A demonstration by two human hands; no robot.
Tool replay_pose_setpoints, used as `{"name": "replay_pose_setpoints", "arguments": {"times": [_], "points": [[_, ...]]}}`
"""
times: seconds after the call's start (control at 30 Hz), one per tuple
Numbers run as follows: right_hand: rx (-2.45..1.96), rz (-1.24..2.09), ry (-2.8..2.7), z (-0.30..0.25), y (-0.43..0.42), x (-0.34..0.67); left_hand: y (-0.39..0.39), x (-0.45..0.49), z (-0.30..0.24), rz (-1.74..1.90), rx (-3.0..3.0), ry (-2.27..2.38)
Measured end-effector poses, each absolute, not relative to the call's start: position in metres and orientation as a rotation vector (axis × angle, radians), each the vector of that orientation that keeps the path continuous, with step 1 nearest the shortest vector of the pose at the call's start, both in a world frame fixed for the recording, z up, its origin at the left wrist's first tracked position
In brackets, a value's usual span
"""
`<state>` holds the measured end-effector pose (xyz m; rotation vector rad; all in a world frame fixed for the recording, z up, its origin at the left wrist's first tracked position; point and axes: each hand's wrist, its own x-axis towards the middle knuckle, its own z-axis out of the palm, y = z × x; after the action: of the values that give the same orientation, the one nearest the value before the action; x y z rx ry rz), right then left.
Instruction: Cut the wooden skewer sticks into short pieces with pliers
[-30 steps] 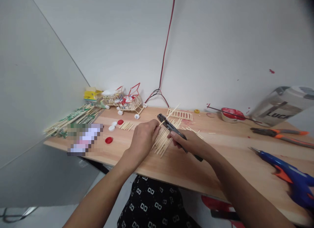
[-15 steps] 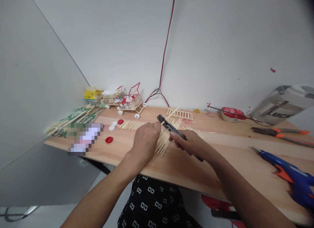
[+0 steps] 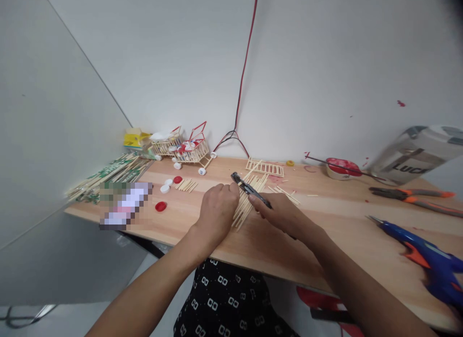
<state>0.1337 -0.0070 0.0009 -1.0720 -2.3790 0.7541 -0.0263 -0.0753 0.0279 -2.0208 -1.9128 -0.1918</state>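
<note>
My right hand (image 3: 285, 215) is closed round the handles of a pair of black cutters (image 3: 248, 188), whose jaws point up and left. My left hand (image 3: 218, 209) is pinched on a thin bamboo stick (image 3: 252, 169) that runs into the cutter jaws. Both hands hover over a loose pile of cut bamboo sticks (image 3: 249, 198) on the wooden table (image 3: 325, 221). A small ladder-like stick panel (image 3: 265, 168) lies just behind the pile.
Two little stick carts with bottle-cap wheels (image 3: 188, 151) stand at the back left by long skewers (image 3: 108, 175). Red and white caps (image 3: 165, 188) lie near them. On the right are a blue glue gun (image 3: 423, 255), orange-handled pliers (image 3: 412, 197) and a red paint dish (image 3: 340, 168).
Both hands and the cutters have shifted slightly up and away from me over the stick pile. The grips look unchanged.
</note>
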Motion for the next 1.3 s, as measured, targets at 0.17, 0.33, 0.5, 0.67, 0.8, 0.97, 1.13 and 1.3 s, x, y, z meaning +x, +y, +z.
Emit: {"name": "replay_pose_setpoints", "arguments": {"times": [0.17, 0.33, 0.5, 0.67, 0.8, 0.97, 1.13, 1.3], "points": [[-1.065, 0.766, -2.340, 0.000, -0.010, 0.130, -0.074, -0.025, 0.030, -0.196, -2.031, -1.938], [-1.109, 0.723, -2.325, -0.008, -0.008, 0.125, -0.072, -0.029, 0.024, -0.211, -2.049, -1.946], [-1.133, 0.687, -2.356, -0.021, -0.007, 0.119, -0.071, -0.037, 0.010, -0.209, -2.032, -1.960], [-1.169, 0.643, -2.376, -0.028, -0.006, 0.114, -0.074, -0.042, 0.001, -0.227, -2.004, -1.998], [-1.169, 0.597, -2.392, -0.028, -0.005, 0.113, -0.076, -0.043, 0.001, -0.227, -1.991, -2.006], [-1.178, 0.573, -2.390, -0.026, -0.006, 0.112, -0.078, -0.044, 0.008, -0.229, -1.969, -2.024], [-1.172, 0.607, -2.368, -0.027, -0.010, 0.111, -0.078, -0.042, 0.009, -0.247, -1.975, -2.056], [-1.175, 0.727, -2.287, -0.026, -0.004, 0.116, -0.075, -0.067, 0.001, -0.447, -1.934, -2.165]]}}
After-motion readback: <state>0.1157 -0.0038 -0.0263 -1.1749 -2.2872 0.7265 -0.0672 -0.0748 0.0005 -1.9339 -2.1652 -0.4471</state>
